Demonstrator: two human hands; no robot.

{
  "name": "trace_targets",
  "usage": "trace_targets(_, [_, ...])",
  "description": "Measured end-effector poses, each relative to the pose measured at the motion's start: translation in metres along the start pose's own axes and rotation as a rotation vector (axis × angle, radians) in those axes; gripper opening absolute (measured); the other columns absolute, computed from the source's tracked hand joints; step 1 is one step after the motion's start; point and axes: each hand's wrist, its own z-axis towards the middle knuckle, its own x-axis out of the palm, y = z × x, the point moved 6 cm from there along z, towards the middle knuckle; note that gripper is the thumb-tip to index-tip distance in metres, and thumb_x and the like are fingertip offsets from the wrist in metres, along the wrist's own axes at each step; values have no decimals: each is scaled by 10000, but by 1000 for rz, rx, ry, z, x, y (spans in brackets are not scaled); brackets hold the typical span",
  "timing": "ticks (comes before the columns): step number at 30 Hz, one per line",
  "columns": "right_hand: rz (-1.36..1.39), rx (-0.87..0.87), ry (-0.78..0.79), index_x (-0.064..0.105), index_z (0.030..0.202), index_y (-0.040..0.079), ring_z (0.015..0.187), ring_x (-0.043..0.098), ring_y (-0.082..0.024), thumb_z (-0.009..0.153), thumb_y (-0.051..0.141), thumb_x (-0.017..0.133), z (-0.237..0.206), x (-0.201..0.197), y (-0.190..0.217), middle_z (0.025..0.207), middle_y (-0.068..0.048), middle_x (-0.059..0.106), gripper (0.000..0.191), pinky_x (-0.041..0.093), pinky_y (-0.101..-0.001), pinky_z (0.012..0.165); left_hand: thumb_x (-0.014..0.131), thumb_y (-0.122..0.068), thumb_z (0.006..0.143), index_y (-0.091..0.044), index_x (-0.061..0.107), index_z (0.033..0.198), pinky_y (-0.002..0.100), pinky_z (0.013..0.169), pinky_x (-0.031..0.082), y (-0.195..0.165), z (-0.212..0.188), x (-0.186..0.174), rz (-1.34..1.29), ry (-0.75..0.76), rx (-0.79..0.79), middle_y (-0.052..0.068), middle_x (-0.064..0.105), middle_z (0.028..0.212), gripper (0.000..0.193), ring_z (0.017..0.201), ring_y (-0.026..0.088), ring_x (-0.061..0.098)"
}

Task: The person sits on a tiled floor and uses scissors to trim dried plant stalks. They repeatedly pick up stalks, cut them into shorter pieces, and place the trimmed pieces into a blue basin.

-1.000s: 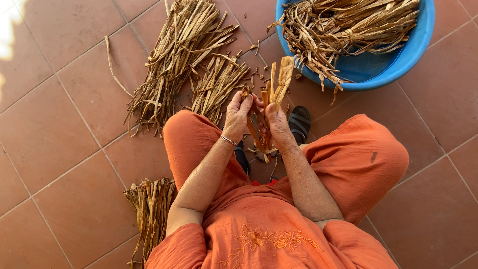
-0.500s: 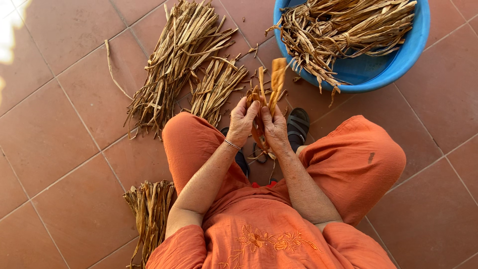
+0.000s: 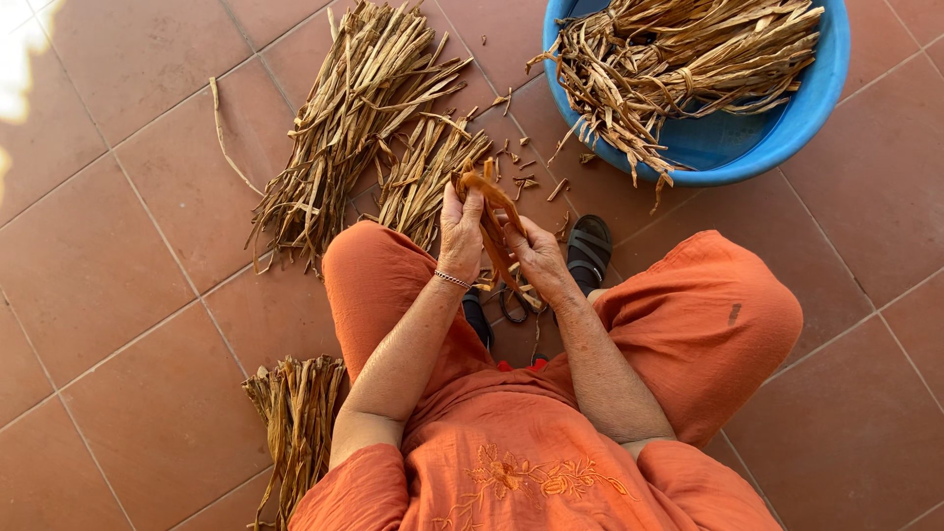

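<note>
I sit on a terracotta tile floor in orange clothes. My left hand [image 3: 459, 234] and my right hand [image 3: 538, 258] hold between them a dried brown leaf strip [image 3: 495, 221], bent and twisted over my fingers above my knees. The left hand grips its upper end, the right hand pinches it lower down. Loose ends of the strip hang toward the floor between my legs.
Two piles of dried strips [image 3: 356, 118] lie on the floor ahead. A blue plastic basin [image 3: 777, 128] holding more strips stands at the upper right. Another bundle [image 3: 295, 413] lies by my left hip. A black sandal [image 3: 588, 251] shows by my right knee.
The strip stood up straight above my hands; now it is bent down and folded between them, and my hands have drawn slightly closer to me.
</note>
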Motion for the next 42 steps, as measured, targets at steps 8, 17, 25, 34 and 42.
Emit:
trace_targets(8, [-125, 46, 97, 610, 1397, 102, 814, 573, -91, 1087, 387, 491, 4, 8, -15, 979, -7, 652, 438, 505, -262, 707, 555, -241, 1098, -66, 486, 1307, 258, 817, 577, 2, 1, 0, -38, -50, 20, 19, 605, 1062, 281, 955, 94, 604])
trace_targets(17, [-198, 121, 241, 603, 1344, 92, 719, 503, -80, 1071, 348, 513, -7, 21, 2, 886, 40, 589, 385, 454, -267, 626, 729, -95, 954, -45, 554, 1203, 304, 837, 625, 3, 7, -15, -3, -119, -33, 79, 683, 1100, 308, 982, 150, 686])
trace_targets(25, [150, 104, 222, 639, 1363, 157, 1023, 663, -25, 1075, 465, 321, -3, 9, 14, 1145, 74, 727, 527, 565, -202, 869, 628, -223, 1060, -106, 683, 1117, 264, 793, 600, -33, -3, -22, 194, -69, -20, 19, 746, 1022, 142, 899, 123, 676])
trace_targets(34, [-763, 368, -253, 762, 1014, 75, 1024, 700, -361, 941, 215, 667, 31, -44, -113, 1069, -186, 745, 184, 557, -473, 909, 543, -190, 1172, -130, 628, 1231, 341, 735, 610, -157, -16, -34, 68, -18, 555, 24, 673, 861, 119, 744, 134, 640])
trace_targets(42, [-1244, 482, 53, 553, 1244, 54, 1160, 629, -451, 793, 274, 873, 50, -15, -133, 1248, -249, 638, 596, 522, -521, 973, 583, -66, 1112, -45, 615, 1258, 295, 653, 521, -144, 22, -75, 118, -275, 379, 45, 645, 978, 151, 772, 120, 575])
